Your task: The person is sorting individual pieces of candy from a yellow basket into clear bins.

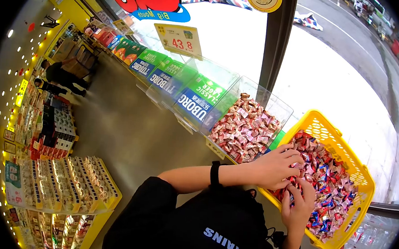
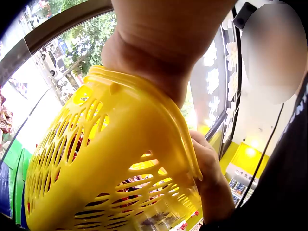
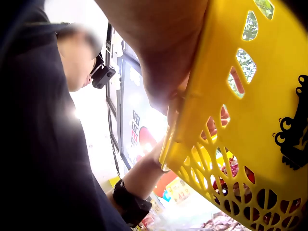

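While sunk in wrapped candies [image 1: 332, 191]: two hands, one yellow basket [image 1: 332, 132].
Mouth up, long axis along the window, one end toward one clear bin [image 1: 263, 95]; left hand [image 1: 275, 168] curled into the heap, hold impossible to tell; right hand [image 1: 298, 203] loosely spread on it.

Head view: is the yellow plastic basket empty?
No, the yellow plastic basket holds a heap of colourful wrapped candies.
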Available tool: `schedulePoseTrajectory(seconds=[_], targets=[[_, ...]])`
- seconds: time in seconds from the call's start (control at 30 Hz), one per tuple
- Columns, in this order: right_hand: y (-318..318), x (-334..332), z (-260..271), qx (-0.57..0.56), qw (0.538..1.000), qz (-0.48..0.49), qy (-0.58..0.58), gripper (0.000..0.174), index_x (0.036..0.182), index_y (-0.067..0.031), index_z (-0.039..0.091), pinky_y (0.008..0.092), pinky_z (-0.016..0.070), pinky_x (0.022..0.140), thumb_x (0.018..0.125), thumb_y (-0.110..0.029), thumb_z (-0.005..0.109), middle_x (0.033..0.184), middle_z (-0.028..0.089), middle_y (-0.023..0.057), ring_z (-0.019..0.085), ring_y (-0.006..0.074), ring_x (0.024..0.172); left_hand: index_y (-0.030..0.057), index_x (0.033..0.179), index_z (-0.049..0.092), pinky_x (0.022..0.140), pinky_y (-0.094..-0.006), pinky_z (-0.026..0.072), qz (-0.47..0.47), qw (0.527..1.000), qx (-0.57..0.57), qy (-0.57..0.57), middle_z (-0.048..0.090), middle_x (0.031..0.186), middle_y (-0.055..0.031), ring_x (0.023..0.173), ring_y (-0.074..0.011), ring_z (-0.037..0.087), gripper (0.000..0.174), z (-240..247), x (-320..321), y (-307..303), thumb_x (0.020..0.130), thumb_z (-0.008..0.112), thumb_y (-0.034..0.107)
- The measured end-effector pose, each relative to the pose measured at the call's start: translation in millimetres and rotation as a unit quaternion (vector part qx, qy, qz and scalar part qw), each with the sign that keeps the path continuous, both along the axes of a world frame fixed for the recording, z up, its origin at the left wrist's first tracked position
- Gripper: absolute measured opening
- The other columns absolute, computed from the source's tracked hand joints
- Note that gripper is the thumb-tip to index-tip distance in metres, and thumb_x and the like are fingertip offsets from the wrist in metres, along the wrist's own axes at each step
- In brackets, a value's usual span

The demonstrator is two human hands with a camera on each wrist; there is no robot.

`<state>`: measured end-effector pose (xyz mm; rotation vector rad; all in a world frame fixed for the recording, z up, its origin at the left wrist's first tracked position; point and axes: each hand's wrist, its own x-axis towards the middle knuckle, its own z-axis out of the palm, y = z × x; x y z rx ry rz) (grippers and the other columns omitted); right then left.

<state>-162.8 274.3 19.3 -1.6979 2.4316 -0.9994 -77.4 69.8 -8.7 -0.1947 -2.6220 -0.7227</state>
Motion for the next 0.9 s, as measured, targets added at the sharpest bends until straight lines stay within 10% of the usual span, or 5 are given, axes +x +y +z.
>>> schedulePoseTrajectory(seconds=[0.63,0.9], targets=[[-3.7,0.3,4.1,-0.018,0.999,-0.025,0.02,0.023,0.108,-0.0047,0.076,0.0517,0.0508,0.104,0.086,-0.011,0.078,0.125,0.07,0.0165,0.065,0.0389,0.117,0.0125,0.114,0.074,0.119,-0.056,0.0404,-0.009,1.0,-0.004,0.021,0.064,0.137,-0.0131,0.138,-0.037,0.054,0.029,8.0,-4.2,-13.0,0.088,0.078,0.026],[-1.5,2.6,2.8,-0.043,0.998,-0.046,0.02,0.018,0.103,-0.0038,0.076,0.0505,0.051,0.104,0.086,-0.012,0.078,0.122,0.07,0.016,0.066,0.0371,0.115,0.013,0.113,0.077,0.129,-0.0602,0.0288,0.029,0.97,-0.233,-0.062,0.066,0.135,-0.0116,0.142,-0.0352,0.053,0.033,11.6,-39.3,-47.5,0.086,0.083,0.033]])
